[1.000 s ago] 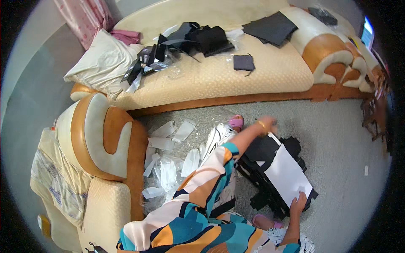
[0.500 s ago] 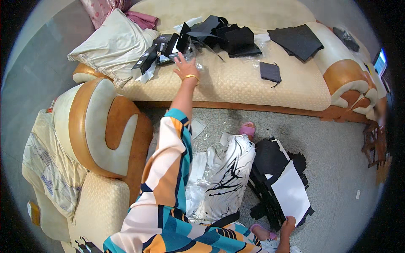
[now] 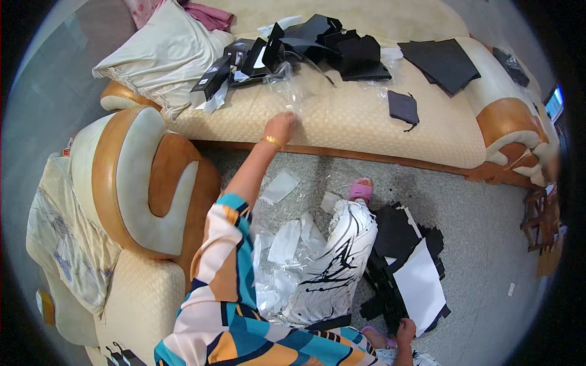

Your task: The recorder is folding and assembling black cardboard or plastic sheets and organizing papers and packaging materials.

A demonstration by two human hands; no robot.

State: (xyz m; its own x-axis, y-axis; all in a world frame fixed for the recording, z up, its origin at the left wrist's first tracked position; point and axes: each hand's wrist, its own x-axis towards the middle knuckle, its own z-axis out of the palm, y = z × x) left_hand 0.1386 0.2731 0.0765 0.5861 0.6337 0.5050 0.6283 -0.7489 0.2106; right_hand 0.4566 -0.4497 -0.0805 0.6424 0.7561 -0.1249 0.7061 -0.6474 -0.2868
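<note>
My left hand (image 3: 281, 127) reaches to the front edge of the sofa seat. Its fingers are closed on clear plastic wrap (image 3: 289, 86), which trails up towards several black boxes (image 3: 210, 78) and opened black cartons (image 3: 360, 58) on the seat. At the lower right, my right hand (image 3: 405, 331) is closed at the bottom corner of a white sheet (image 3: 421, 287), its fingertips partly hidden. Under and around that sheet lies a stack of flattened black cardboard (image 3: 390, 235).
Crumpled clear and white packaging (image 3: 284, 256) lies beside my leg. A dark drawstring pouch (image 3: 403, 108) and flat black boards (image 3: 441, 63) rest on the sofa (image 3: 342, 125). An armchair (image 3: 143, 183) stands at left, a wooden stool (image 3: 540, 216) far right.
My left hand has drawn back from the boxes towards the seat's front edge, closing on plastic wrap. My right hand has shifted slightly down and left in view.
</note>
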